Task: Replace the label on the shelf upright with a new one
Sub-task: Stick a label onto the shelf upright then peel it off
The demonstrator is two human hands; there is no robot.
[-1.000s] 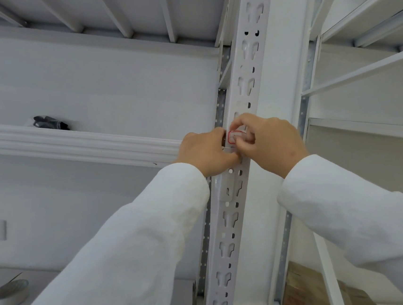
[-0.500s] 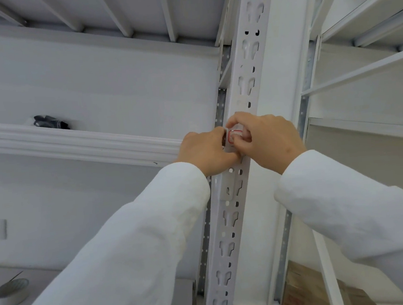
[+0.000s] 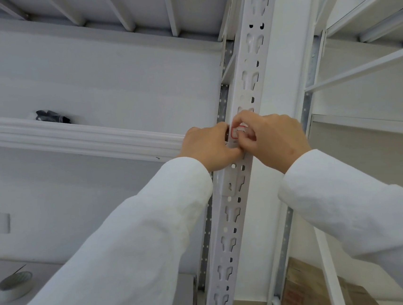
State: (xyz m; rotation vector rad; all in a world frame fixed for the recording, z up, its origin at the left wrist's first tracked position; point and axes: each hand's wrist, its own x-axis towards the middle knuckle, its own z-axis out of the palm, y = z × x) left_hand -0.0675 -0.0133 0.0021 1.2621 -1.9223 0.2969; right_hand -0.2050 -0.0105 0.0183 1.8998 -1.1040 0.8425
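Observation:
A small white label with a red border sits on the face of the white perforated shelf upright, at the level of the middle shelf. My right hand is curled over it, thumb and fingertips pinching at the label. My left hand is pressed against the upright's left edge just below the label, fingers closed around the post. Most of the label is hidden by my fingers, so I cannot tell whether it is stuck flat or partly lifted.
A white shelf beam runs left from the upright, with a dark object lying on it. A roll of tape lies on the lower shelf at the bottom left. Cardboard boxes sit low at the right. A second rack stands to the right.
My right hand has shifted slightly up and left over the label, its fingers curling tighter. My left hand has stayed put on the upright.

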